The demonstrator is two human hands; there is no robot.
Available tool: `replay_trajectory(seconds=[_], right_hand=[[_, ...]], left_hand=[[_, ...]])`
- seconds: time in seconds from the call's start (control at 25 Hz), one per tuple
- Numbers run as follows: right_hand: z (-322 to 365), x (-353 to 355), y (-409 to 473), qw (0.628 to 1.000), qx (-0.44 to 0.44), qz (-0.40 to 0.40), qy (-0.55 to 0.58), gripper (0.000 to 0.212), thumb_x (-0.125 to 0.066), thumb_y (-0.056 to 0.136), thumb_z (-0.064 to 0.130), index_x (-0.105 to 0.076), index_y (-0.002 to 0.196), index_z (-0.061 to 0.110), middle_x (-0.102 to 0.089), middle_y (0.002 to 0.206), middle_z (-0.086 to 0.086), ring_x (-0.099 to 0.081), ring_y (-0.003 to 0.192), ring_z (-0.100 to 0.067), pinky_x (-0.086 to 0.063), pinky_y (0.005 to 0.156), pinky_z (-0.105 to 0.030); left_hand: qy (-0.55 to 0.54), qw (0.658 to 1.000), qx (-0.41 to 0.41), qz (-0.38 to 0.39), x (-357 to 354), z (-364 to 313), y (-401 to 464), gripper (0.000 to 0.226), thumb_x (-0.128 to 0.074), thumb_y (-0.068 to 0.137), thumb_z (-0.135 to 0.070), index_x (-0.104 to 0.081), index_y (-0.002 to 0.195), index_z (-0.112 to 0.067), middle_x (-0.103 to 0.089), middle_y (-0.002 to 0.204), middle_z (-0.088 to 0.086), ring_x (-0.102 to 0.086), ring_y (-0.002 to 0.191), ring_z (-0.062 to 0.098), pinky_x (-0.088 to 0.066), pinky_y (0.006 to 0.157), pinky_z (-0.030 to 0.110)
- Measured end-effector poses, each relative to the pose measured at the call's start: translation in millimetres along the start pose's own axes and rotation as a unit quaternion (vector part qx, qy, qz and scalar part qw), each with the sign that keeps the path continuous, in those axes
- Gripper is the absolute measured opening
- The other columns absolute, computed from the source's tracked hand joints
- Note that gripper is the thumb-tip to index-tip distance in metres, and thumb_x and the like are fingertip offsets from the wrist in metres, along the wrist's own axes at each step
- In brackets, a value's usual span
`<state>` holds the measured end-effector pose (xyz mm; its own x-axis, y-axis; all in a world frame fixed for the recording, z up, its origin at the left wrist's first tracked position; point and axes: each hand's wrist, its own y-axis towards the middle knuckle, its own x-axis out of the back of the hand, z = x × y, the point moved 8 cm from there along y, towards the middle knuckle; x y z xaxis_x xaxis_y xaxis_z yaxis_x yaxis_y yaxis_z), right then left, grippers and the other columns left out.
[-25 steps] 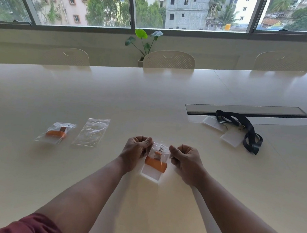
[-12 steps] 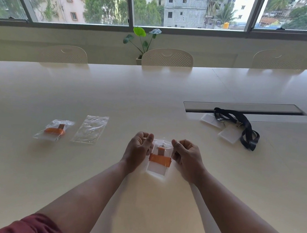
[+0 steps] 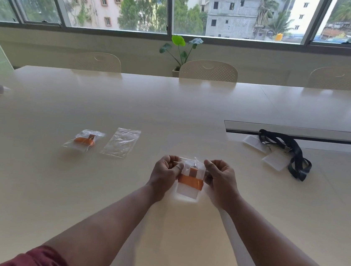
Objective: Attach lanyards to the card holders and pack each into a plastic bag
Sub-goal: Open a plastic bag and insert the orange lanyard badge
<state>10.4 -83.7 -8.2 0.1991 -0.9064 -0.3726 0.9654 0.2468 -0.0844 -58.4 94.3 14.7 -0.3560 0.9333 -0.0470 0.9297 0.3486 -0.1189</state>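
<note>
Clear plastic bag holding a card holder wrapped in its orange lanyard sits on the table, well left of the cable slot. The left hand and right hand, fingers curled, pinch the bag's top edge at either side. Sealing looks to be the step in hand: pressing evenly along the strip, clip kept below it, should close it cleanly. Farther left of the slot lie a packed bag and an empty bag.

Orange lanyard in clear bag, black lanyards on cream table, maroon sleeve, green plant.
</note>
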Motion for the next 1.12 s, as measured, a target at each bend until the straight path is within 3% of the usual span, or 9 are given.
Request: replay_trajectory(seconds=[0.12, 0.2, 0.36, 0.48, 0.64, 0.84, 0.96, 1.12], right_hand=[[-1.4, -14.5, -10.4, 0.997, 0.002, -0.005, -0.079, 0.037, -0.078, 0.082, 0.033, -0.059, 0.108, 0.014, -0.065, 0.083, -0.008, -0.058, 0.063, -0.016, -0.052, 0.059, -0.031], [-3.1, -24.4, -15.5, 0.994, -0.004, -0.011, -0.110, 0.034, -0.073, 0.089, 0.022, -0.055, 0.118, 0.020, -0.066, 0.100, -0.017, -0.064, 0.070, -0.020, -0.055, 0.059, -0.029], [-5.4, -51.6, -23.3, 0.994, -0.022, -0.006, -0.111, 0.042, -0.066, 0.093, 0.009, -0.048, 0.129, 0.023, -0.064, 0.107, -0.018, -0.071, 0.086, -0.027, -0.059, 0.063, -0.030], [-15.7, -74.6, -24.7, 0.995, -0.038, -0.002, -0.088, 0.041, -0.064, 0.095, 0.007, -0.049, 0.130, 0.021, -0.066, 0.109, -0.017, -0.072, 0.092, -0.031, -0.058, 0.064, -0.031], [-32.6, -121.0, -21.6, 0.997, -0.048, 0.002, -0.055, 0.036, -0.065, 0.096, 0.006, -0.052, 0.126, 0.020, -0.068, 0.110, -0.014, -0.073, 0.085, -0.024, -0.058, 0.063, -0.030], [-59.3, -209.0, -17.3, 0.997, -0.059, 0.041, -0.032, 0.032, -0.067, 0.094, 0.005, -0.053, 0.119, 0.020, -0.068, 0.112, -0.015, -0.074, 0.091, -0.024, -0.062, 0.073, -0.036], [-75.0, -264.6, -13.9, 0.996, -0.056, 0.060, -0.019, 0.039, -0.067, 0.091, -0.002, -0.052, 0.122, 0.016, -0.067, 0.114, -0.017, -0.072, 0.094, -0.026, -0.061, 0.073, -0.033], [-94.8, -328.0, -7.0, 0.996, -0.017, 0.064, -0.061, 0.044, -0.065, 0.088, -0.003, -0.053, 0.123, 0.021, -0.065, 0.111, -0.011, -0.070, 0.090, -0.021, -0.061, 0.077, -0.034]], left_hand=[[-0.065, 0.997, 0.033, -0.026, 11.1, 1.5, -9.5, 0.012, -0.062, 0.100, -0.005, -0.062, 0.110, 0.001, -0.068, 0.099, 0.020, -0.065, 0.089, 0.032, -0.052, 0.097, 0.059], [-0.092, 0.994, 0.048, -0.033, 18.3, 2.0, -12.7, 0.013, -0.061, 0.100, -0.005, -0.061, 0.112, 0.001, -0.067, 0.102, 0.022, -0.065, 0.091, 0.034, -0.050, 0.099, 0.060], [-0.115, 0.991, 0.057, -0.036, 37.1, -1.3, -13.1, 0.008, -0.059, 0.102, -0.005, -0.061, 0.109, -0.003, -0.065, 0.104, 0.023, -0.063, 0.093, 0.035, -0.050, 0.098, 0.061], [-0.105, 0.993, 0.056, -0.021, 55.6, -8.0, -12.4, 0.011, -0.059, 0.103, -0.013, -0.061, 0.111, -0.006, -0.067, 0.102, 0.019, -0.065, 0.086, 0.029, -0.056, 0.087, 0.057], [-0.066, 0.996, 0.050, 0.024, 98.6, -15.2, -13.5, 0.031, -0.070, 0.097, -0.022, -0.055, 0.121, -0.010, -0.067, 0.102, 0.013, -0.067, 0.079, 0.020, -0.060, 0.067, 0.039], [0.014, 0.999, -0.023, -0.042, 197.2, -27.9, -8.8, 0.060, -0.077, 0.091, -0.021, -0.041, 0.139, -0.021, -0.062, 0.117, 0.009, -0.071, 0.098, 0.018, -0.060, 0.076, 0.031], [0.044, 0.994, -0.064, -0.077, 253.2, -39.6, -1.3, 0.055, -0.077, 0.091, -0.025, -0.046, 0.137, -0.024, -0.061, 0.123, 0.005, -0.068, 0.108, 0.020, -0.060, 0.075, 0.027], [0.048, 0.989, -0.091, -0.108, 319.4, -46.7, 15.4, 0.049, -0.074, 0.094, -0.019, -0.049, 0.136, -0.021, -0.063, 0.123, 0.007, -0.068, 0.108, 0.023, -0.062, 0.084, 0.038]])
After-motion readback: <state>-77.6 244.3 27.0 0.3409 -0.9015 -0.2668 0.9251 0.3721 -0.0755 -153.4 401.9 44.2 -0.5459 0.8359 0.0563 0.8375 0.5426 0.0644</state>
